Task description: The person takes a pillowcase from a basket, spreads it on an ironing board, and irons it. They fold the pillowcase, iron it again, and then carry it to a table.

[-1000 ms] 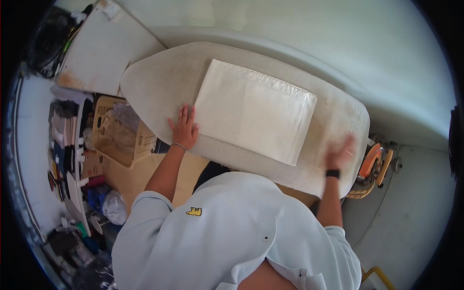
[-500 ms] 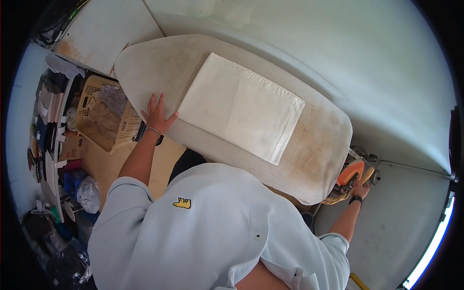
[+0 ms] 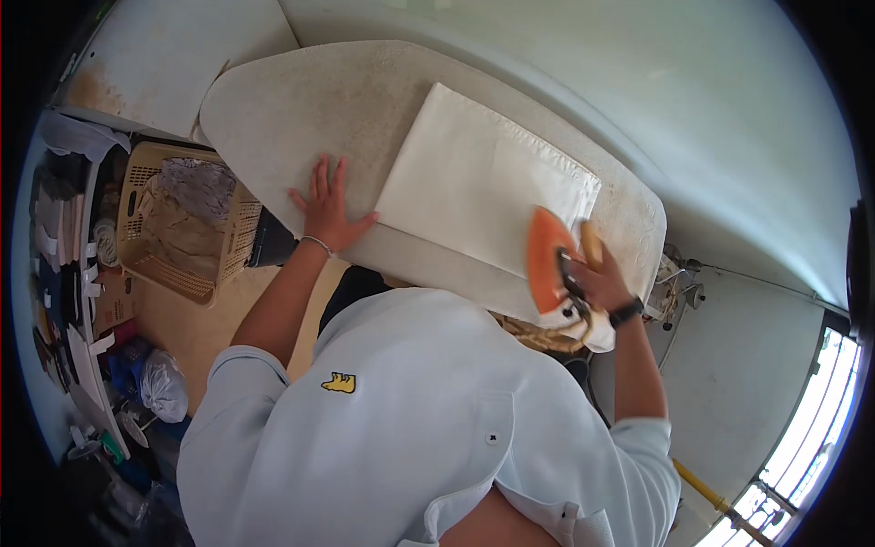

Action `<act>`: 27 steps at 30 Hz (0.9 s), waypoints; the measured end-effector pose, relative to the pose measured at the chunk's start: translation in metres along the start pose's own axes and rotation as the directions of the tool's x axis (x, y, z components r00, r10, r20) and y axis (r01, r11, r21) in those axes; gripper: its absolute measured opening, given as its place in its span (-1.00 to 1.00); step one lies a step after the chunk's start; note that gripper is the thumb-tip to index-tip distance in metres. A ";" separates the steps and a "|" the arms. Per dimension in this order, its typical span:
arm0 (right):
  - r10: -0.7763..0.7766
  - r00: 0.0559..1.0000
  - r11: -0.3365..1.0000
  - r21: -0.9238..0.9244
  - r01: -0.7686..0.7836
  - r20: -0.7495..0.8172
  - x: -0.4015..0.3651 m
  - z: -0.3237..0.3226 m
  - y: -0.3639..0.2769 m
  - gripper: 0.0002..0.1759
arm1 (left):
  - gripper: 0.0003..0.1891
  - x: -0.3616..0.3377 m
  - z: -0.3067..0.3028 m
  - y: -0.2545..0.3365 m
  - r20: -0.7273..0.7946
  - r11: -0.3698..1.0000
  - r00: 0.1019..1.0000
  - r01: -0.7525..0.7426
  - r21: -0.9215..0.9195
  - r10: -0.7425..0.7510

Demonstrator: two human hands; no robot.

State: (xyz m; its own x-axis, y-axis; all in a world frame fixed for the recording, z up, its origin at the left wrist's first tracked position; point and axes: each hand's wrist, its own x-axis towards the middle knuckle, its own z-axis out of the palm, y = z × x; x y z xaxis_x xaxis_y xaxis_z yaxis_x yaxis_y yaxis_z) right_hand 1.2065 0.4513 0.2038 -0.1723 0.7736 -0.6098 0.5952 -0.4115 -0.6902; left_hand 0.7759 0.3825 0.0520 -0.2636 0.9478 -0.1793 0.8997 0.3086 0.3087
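On the ironing board [image 3: 301, 100], left hand [image 3: 325, 205] lies spread flat beside folded cloth [image 3: 483, 191]; right hand [image 3: 602, 278] grips iron [image 3: 547, 260].

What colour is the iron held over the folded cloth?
The iron is orange, clearest in the head view.

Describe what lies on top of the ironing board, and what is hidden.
On the ironing board lies a folded white cloth; the left hand rests flat beside it. The right hand holds an orange iron at the cloth's near corner. The cloth hides the board beneath it.
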 end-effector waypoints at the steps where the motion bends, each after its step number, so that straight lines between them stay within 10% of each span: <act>1: -0.144 0.987 0.969 -0.193 0.156 0.074 0.022 0.031 -0.014 -0.43 | 0.20 0.000 0.000 0.000 -0.004 1.000 1.000 -0.009 -0.012 0.009; 6: -0.232 0.891 0.525 -0.721 0.452 0.390 0.105 0.136 -0.092 -0.39 | 0.20 0.001 0.001 -0.005 0.023 0.997 0.999 -0.038 -0.063 0.039; 8: 0.030 0.970 0.571 -0.801 0.181 0.240 0.117 0.150 -0.152 -0.37 | 0.19 0.001 0.002 -0.008 0.001 0.991 0.998 -0.054 -0.120 0.055; 12: -0.469 0.883 0.564 -0.760 0.322 0.026 0.221 0.122 -0.152 -0.33 | 0.19 0.002 0.001 -0.008 0.029 0.980 0.998 -0.057 -0.189 0.064; 15: -0.212 0.977 0.759 -0.635 0.144 -0.031 0.237 0.109 -0.190 -0.30 | 0.16 -0.001 -0.001 -0.013 0.019 0.975 0.995 -0.092 -0.202 0.098; 18: -0.096 0.989 0.890 -0.435 0.134 0.109 0.228 0.107 -0.190 -0.30 | 0.05 -0.002 -0.009 -0.027 -0.047 0.951 0.982 -0.189 -0.244 0.183; 20: -0.044 0.984 0.744 -0.652 0.149 0.175 0.195 0.127 -0.184 -0.30 | -0.12 0.001 -0.015 -0.055 -0.290 0.817 0.916 -0.384 -0.430 0.278; 24: -0.428 0.775 0.434 -0.646 0.628 0.465 0.136 0.182 -0.096 -0.27 | -0.31 0.022 -0.040 -0.105 -0.473 0.816 0.857 -0.416 -0.402 0.204; 27: -0.192 0.900 0.598 -0.681 0.423 0.391 0.057 0.202 -0.091 -0.27 | -0.40 0.050 -0.054 -0.124 -0.550 0.844 0.795 -0.461 -0.273 0.256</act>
State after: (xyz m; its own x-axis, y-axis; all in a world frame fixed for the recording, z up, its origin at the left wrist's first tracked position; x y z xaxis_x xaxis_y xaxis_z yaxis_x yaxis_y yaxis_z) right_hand 0.9842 0.4353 0.1529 -0.5757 0.5872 -0.5690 0.8177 0.4094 -0.4047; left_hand 0.6326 0.3955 0.0552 -0.1702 0.8765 0.4503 0.7863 -0.1547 0.5982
